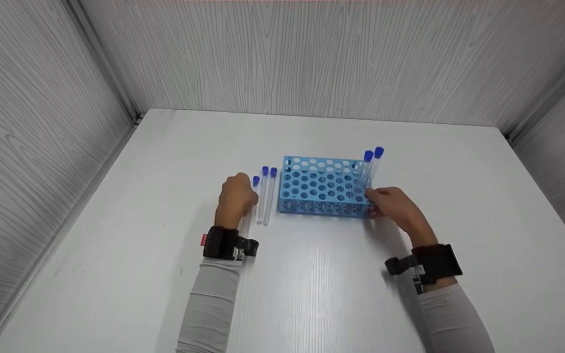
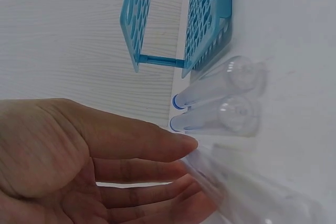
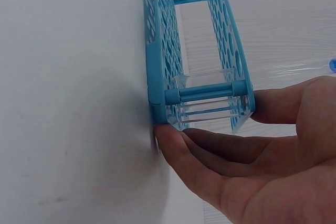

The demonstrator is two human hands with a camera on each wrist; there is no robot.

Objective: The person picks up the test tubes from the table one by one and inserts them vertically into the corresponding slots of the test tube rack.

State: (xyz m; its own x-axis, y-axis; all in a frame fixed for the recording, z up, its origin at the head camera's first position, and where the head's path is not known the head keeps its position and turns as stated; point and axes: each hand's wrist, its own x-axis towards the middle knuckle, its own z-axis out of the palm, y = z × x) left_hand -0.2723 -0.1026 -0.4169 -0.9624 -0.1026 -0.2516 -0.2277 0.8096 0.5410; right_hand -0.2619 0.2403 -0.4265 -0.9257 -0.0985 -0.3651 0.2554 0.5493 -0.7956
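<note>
My left hand (image 1: 236, 198) pinches a clear test tube (image 2: 262, 190) between thumb and fingers, left of the rack. Its blue cap points away from me, beyond the fingers. Two more capped test tubes (image 1: 262, 201) lie side by side on the table between that hand and the rack. The blue test tube rack (image 1: 324, 209) has rows of round holes. Two blue-capped test tubes (image 1: 368, 164) stand in its right end, leaning slightly. My right hand (image 1: 394, 206) grips the rack's right end, thumb on the upper plate (image 3: 228, 40) and fingers low by the base.
The white table (image 1: 321, 279) carries the rack near its middle. Grey wood-grain panels (image 1: 282, 59) close off the back and both sides. A black camera strap (image 1: 221, 242) sits on the left wrist, and another strap (image 1: 437, 264) on the right.
</note>
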